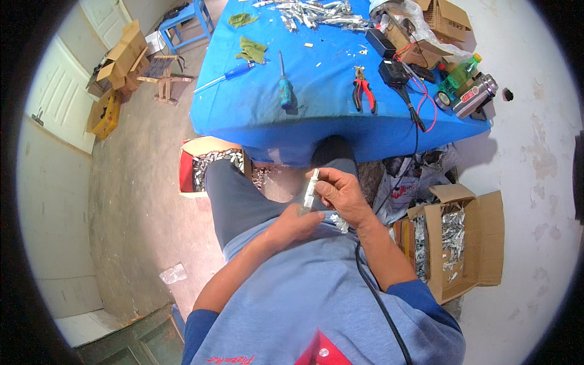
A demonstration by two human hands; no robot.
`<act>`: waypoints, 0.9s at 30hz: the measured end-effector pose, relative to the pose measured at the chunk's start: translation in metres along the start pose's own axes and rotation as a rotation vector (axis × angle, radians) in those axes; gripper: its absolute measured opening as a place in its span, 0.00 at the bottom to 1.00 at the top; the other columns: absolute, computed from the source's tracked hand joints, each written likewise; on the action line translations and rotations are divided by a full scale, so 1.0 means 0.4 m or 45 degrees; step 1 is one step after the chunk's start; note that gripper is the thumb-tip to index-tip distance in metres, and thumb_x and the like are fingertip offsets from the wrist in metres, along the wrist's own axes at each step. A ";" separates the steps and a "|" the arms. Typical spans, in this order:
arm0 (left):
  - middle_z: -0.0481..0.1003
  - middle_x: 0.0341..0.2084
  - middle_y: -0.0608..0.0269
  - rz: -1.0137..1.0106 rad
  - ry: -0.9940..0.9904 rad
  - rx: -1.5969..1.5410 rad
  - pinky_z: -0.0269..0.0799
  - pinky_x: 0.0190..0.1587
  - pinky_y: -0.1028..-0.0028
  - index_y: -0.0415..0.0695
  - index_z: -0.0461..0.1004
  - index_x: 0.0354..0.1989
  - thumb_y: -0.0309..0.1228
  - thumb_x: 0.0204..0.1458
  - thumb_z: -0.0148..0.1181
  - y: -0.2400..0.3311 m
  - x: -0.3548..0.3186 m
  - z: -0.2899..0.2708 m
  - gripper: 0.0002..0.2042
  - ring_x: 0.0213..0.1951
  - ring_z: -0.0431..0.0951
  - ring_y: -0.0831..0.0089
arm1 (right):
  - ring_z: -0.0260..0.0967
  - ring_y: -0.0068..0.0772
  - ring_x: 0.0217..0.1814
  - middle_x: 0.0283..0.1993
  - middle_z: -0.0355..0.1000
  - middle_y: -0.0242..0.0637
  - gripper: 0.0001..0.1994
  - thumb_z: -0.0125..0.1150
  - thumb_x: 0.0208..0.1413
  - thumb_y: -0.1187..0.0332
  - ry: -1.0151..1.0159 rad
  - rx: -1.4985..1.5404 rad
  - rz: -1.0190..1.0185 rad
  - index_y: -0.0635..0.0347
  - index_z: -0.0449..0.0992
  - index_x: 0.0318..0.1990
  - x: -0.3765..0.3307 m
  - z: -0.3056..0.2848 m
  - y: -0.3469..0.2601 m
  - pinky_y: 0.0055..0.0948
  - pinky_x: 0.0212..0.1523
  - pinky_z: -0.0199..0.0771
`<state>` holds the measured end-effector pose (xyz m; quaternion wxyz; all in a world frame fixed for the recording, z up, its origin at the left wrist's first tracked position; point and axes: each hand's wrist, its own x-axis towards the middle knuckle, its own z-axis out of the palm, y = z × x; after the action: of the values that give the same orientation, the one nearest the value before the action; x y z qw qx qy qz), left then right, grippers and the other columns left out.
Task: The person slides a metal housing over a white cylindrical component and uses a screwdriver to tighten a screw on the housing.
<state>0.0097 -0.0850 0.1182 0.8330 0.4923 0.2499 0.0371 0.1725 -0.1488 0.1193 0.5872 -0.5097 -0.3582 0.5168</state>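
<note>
Above my lap, a slim white-and-silver stick-like part [309, 193] stands tilted between my hands; its exact kind I cannot make out. Closed around its lower end is my left hand [294, 225]. The thumb and fingers of my right hand [342, 192] pinch the upper end. Below the right palm shows a small ragged white piece [339, 223]; whether the hand holds it or it lies on my clothes I cannot tell. Past my knees, a teal-handled screwdriver [285, 91] and red-handled pliers [364, 92] lie on the blue-covered table [243, 115].
A pile of silvery parts [316, 14] lies at the table's far side. A bottle [462, 73], a steel flask [476, 97] and cables crowd its right edge. Boxes of small parts stand on the floor left [185, 167] and right [486, 243]. A black cable [380, 298] runs down my front.
</note>
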 end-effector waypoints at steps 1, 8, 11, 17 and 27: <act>0.59 0.13 0.75 -0.004 0.023 0.023 0.46 0.18 0.78 0.49 0.64 0.21 0.40 0.58 0.57 0.000 0.001 0.000 0.16 0.15 0.53 0.84 | 0.61 0.11 0.25 0.32 0.72 0.28 0.14 0.58 0.64 0.65 -0.001 -0.027 -0.005 0.63 0.74 0.51 0.002 -0.003 0.000 0.13 0.22 0.60; 0.60 0.14 0.75 -0.062 0.174 0.142 0.48 0.19 0.78 0.47 0.66 0.22 0.36 0.55 0.58 -0.009 0.009 -0.013 0.12 0.16 0.55 0.84 | 0.65 0.15 0.32 0.39 0.72 0.28 0.10 0.59 0.61 0.68 -0.035 -0.002 0.066 0.61 0.74 0.47 -0.003 -0.014 -0.018 0.18 0.31 0.67; 0.61 0.14 0.75 0.005 0.177 0.189 0.49 0.19 0.78 0.46 0.66 0.22 0.35 0.54 0.58 -0.018 0.007 -0.020 0.12 0.16 0.56 0.84 | 0.68 0.17 0.36 0.40 0.73 0.29 0.10 0.60 0.60 0.68 -0.037 0.030 0.125 0.61 0.74 0.46 -0.011 -0.011 -0.038 0.19 0.35 0.70; 0.64 0.17 0.76 -0.068 0.246 0.343 0.53 0.22 0.78 0.44 0.70 0.23 0.37 0.54 0.59 -0.024 0.015 -0.025 0.12 0.20 0.59 0.85 | 0.70 0.18 0.38 0.38 0.73 0.31 0.10 0.63 0.57 0.69 0.075 -0.208 0.012 0.63 0.73 0.42 -0.013 -0.017 -0.017 0.21 0.36 0.73; 0.73 0.21 0.66 0.104 0.309 0.647 0.66 0.29 0.71 0.34 0.75 0.29 0.37 0.52 0.60 -0.058 0.032 -0.040 0.14 0.26 0.69 0.78 | 0.70 0.17 0.32 0.30 0.72 0.33 0.11 0.65 0.54 0.71 0.229 -0.473 0.037 0.68 0.72 0.40 -0.006 0.029 -0.046 0.21 0.32 0.71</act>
<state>0.0093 -0.0803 0.0876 0.6446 0.6870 0.3289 0.0655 0.1656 -0.1475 0.1399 0.5052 -0.6583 -0.3863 0.4027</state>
